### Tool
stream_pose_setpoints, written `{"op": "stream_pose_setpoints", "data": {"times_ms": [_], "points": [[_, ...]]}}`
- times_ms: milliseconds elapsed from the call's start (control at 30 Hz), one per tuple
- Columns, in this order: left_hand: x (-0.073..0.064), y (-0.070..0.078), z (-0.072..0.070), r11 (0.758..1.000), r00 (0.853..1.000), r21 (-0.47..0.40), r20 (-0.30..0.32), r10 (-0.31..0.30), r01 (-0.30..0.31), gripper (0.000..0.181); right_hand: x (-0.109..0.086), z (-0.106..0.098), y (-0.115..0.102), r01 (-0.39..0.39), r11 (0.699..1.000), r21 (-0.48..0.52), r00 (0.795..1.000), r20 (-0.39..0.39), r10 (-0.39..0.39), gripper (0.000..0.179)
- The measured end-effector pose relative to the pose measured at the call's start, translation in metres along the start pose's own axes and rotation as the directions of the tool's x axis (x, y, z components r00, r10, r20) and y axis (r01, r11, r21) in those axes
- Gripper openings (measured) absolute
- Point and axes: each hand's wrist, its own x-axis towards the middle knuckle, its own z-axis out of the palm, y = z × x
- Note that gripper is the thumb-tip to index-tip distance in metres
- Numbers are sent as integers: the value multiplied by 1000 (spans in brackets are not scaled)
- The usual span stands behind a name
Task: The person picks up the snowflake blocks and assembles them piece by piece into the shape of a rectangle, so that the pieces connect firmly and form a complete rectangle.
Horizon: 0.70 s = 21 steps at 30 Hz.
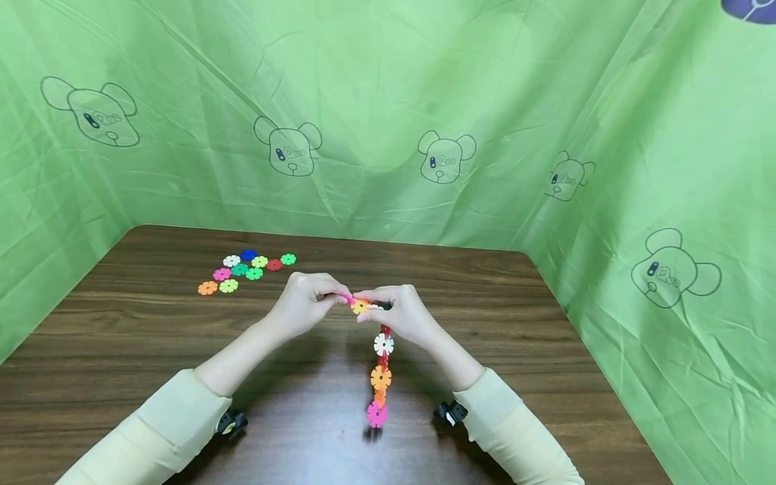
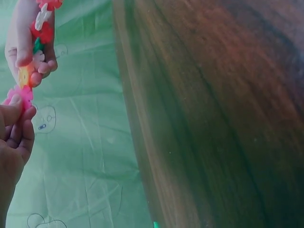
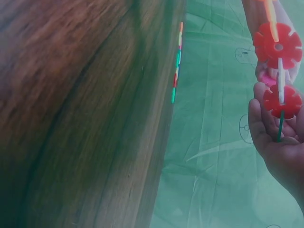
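A chain of slotted plastic flower discs (image 1: 380, 377) in pink, orange, white, red and green hangs from my right hand (image 1: 405, 315), its pink bottom disc low over the table. My right fingers and thumb grip the chain's upper end around a yellow-orange disc (image 1: 360, 306). My left hand (image 1: 306, 304) pinches a pink disc (image 2: 23, 97) between thumb and fingers, right against that yellow-orange one. In the right wrist view, red discs (image 3: 278, 46) alternate with edge-on ones near the right palm.
Loose discs in several colours, among them an orange one (image 1: 207, 288) and a blue one (image 1: 248, 254), lie flat at the back left of the brown wooden table (image 1: 485, 296). Green cloth (image 1: 376, 87) with printed bear heads hangs behind and along the sides.
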Motion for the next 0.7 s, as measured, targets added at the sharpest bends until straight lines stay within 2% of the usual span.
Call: {"op": "stream_pose_setpoints", "data": {"times_ms": [100,467,700], "points": [[0,0,0,1000,1000,8,10,-7,7,7,0,1,5,14,1000,-7,1000,-6,-14,39],[-3,0,10,997,999,74,-34,1,2,9,-2,1,10,12,1000,-16,1000,-26,-12,39],[-3,0,17,998,998,65,-64,-22,26,10,-5,-1,14,1,1000,-8,999,-49,-1,38]]}}
